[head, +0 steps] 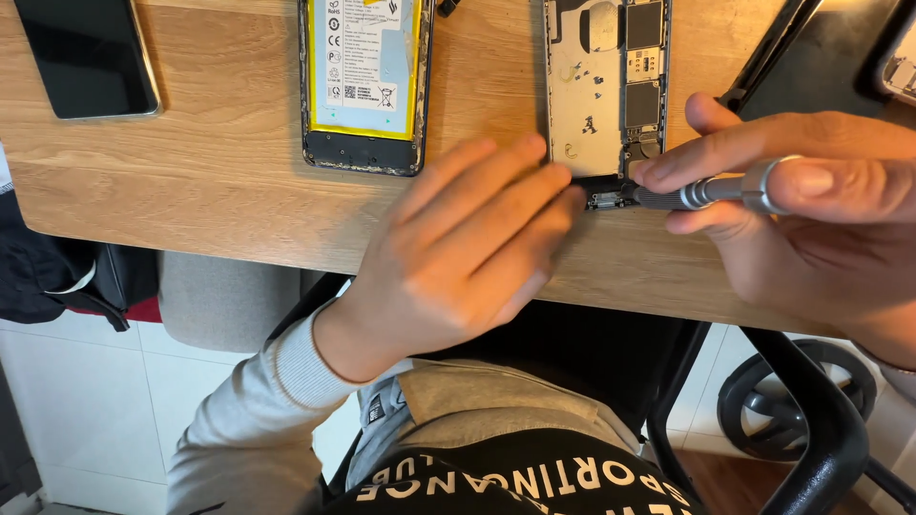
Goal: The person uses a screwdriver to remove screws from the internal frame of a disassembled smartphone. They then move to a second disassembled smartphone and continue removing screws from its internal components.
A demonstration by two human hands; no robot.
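Left hand [468, 253] rests flat, fingers released, on the opened phone [606, 91] — grey shell, boards exposed. Right hand [811, 205] grips a metal screwdriver [706, 193]; upper centre, a yellow-edged white label [363, 62].

Two hands are in view, the left hand [458, 253] at the middle of the frame and the right hand [811, 210] at the right. There is one screwdriver [701, 194]. Two opened phones lie on the desk [229, 181]: one with a yellow-edged battery [364, 81] at upper middle, one bare metal chassis [606, 95] right of it. One closed dark phone [88, 55] sits upper left.
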